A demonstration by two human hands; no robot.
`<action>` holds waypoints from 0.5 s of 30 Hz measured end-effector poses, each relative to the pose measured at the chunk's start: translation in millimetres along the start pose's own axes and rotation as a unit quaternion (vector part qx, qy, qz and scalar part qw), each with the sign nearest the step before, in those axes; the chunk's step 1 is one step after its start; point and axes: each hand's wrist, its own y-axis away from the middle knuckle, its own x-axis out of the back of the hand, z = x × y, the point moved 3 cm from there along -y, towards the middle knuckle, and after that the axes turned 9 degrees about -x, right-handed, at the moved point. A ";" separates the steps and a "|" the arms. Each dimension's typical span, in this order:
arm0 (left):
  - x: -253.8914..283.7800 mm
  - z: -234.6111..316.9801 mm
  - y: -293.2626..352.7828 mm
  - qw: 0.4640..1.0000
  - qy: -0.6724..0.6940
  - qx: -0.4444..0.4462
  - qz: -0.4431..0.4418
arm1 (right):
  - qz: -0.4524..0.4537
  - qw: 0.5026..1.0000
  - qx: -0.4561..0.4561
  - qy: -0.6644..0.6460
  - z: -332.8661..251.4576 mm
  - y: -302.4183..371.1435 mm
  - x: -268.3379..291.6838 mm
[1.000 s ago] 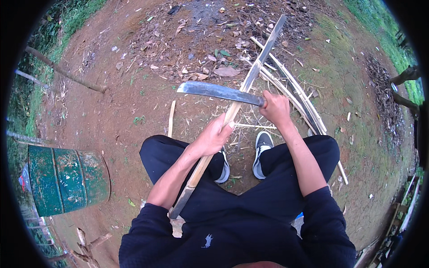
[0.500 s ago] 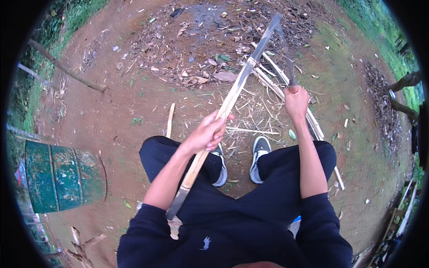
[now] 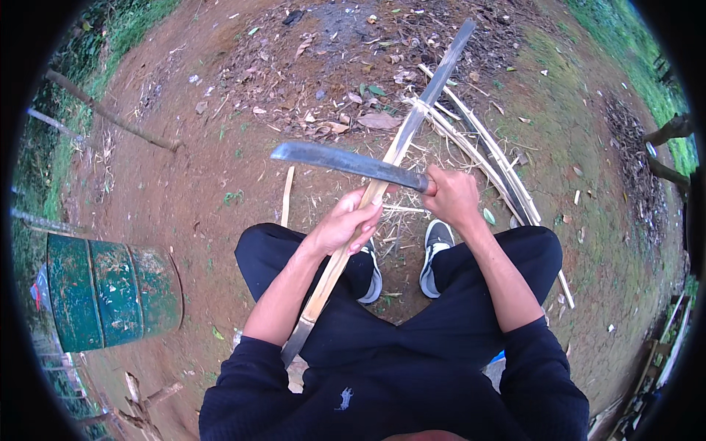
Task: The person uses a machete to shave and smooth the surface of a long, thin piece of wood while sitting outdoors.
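Note:
A long split bamboo strip point(image 3: 329, 283), dark at both ends and pale along its middle, slants from beside my left thigh up to the far right. My left hand point(image 3: 347, 224) is wrapped round it near the middle. In my right hand point(image 3: 452, 195) is the handle of a machete point(image 3: 338, 159), its blade pointing left. The blade crosses the strip just beyond my left fingers; whether it bites into the bamboo I cannot tell. Several split bamboo strips point(image 3: 507, 173) lie on the ground beyond my right hand. Pale shavings point(image 3: 393, 220) are scattered between my feet and the strips.
A green metal drum point(image 3: 114, 292) lies at the left. Near my left knee is a short bamboo piece point(image 3: 287, 195). Dry leaves point(image 3: 379, 120) cover the bare soil ahead. Thin branches point(image 3: 110, 110) stand at the far left, and broken wood point(image 3: 140, 400) lies at the lower left.
My right hand has swung the machete inward and down to the left, from pointing away to lying across the bamboo strip. My left hand keeps its hold on the strip.

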 end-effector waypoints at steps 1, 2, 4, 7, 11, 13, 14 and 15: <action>-1.1 0.1 0.9 0.999 -0.034 -0.002 0.007 | -0.008 1.000 0.011 0.002 -1.6 0.2 -1.4; -1.4 -1.1 2.1 0.998 -0.067 -0.002 0.015 | -0.018 1.000 0.021 0.003 -3.3 1.4 -3.9; -1.8 -4.7 0.9 0.993 -0.111 0.005 0.033 | -0.026 0.999 0.034 -0.011 -8.7 4.2 -6.8; -5.5 -3.6 0.8 0.986 -0.158 0.043 0.040 | -0.037 0.998 0.039 -0.016 -8.8 5.8 -9.5; -10.3 -8.5 2.0 0.986 -0.151 0.049 0.049 | -0.007 0.998 0.062 -0.027 7.8 1.3 -21.7; -12.4 -7.5 -0.7 0.987 -0.145 0.030 0.062 | 0.010 0.998 0.069 -0.003 14.5 -1.5 -25.1; -14.2 -7.6 -3.8 0.988 -0.135 0.020 0.066 | 0.025 0.997 0.074 0.006 28.3 -5.6 -27.1; -13.0 -5.9 -5.0 0.989 -0.128 0.008 0.074 | 0.041 0.996 0.081 0.012 31.6 -10.2 -27.8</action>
